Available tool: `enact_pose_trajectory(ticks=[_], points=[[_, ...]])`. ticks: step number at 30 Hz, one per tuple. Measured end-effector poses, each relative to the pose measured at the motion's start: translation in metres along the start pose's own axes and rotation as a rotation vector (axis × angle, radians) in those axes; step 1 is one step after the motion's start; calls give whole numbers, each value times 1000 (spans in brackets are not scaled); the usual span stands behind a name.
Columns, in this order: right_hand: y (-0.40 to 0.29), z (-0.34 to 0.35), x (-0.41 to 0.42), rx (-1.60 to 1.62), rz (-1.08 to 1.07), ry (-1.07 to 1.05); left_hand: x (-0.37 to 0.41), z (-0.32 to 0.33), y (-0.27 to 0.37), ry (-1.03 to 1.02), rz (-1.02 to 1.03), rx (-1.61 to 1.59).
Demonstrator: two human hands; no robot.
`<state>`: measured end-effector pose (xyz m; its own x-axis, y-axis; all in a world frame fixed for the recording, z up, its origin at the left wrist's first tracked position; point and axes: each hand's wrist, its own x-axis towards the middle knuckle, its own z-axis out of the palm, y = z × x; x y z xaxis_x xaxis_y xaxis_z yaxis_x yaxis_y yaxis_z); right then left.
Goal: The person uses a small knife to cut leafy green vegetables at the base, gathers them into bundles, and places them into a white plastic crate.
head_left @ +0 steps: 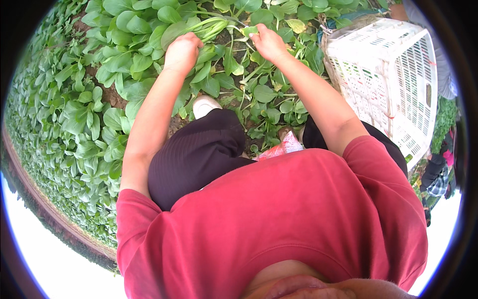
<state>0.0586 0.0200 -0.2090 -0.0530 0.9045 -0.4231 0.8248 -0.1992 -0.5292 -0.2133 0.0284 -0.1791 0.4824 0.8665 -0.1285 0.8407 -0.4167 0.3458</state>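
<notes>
My left hand (184, 52) is closed around the leafy part of a bunch of greens (213, 28), whose pale green stems point to the right. Opposite it, my right hand (269, 42) grips a slim bladed tool (236, 21), with its thin dark blade reaching left towards the stem ends. Whether it is a knife or a sickle cannot be told, as its handle is mostly hidden in the fist. A small piece of green leaf (249, 30) lies at my right thumb and fingertips. Low leafy plants surround both hands.
A white perforated plastic crate (381, 74) stands tilted at the right, by my right arm. Beyond it are another person's sleeve (420, 18) and, farther off, other people (438, 175). Dense rows of greens (82, 116) fill the left. A red and white bag (282, 147) lies between my legs.
</notes>
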Motion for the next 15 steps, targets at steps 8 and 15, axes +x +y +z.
enact_pose_trajectory(ticks=[8,15], points=[[16,-1,15,-9,-68,-137,-3,3,-13,43,-57,-95],[12,11,27,-17,11,-193,0,-1,-14,27,-95,-192]])
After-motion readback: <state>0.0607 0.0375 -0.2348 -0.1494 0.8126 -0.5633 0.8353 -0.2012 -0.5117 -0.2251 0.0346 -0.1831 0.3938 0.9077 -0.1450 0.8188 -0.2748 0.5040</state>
